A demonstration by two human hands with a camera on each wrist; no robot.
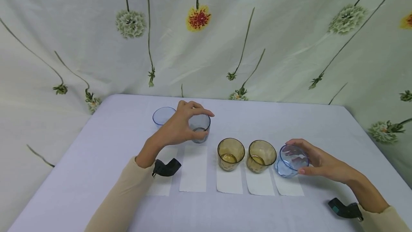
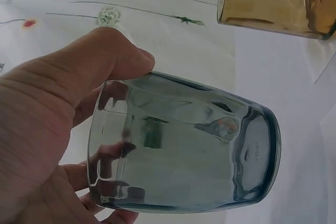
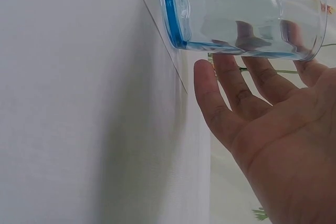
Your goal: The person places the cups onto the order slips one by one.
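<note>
My left hand [image 1: 175, 126] grips a grey-blue glass tumbler [image 1: 200, 121] by its sides, near the rim, at the back end of a white paper strip [image 1: 193, 171]. In the left wrist view, the thumb [image 2: 118, 59] lies along one side of this tumbler and the other fingers show behind it. Over at the right, my right hand [image 1: 326, 162] holds a light blue tumbler [image 1: 285, 169] between thumb and fingers, above the rightmost strip [image 1: 291, 188]. That tumbler's thick blue base [image 3: 170, 9] is close to the tabletop.
Two amber tumblers, one left [image 1: 229, 165] and one right [image 1: 260, 167], stand side by side on strips between my hands. Another clear blue tumbler [image 1: 163, 115] is partly hidden behind my left hand. A flower-print cloth [image 1: 276, 56] hangs beyond the white table [image 1: 225, 212].
</note>
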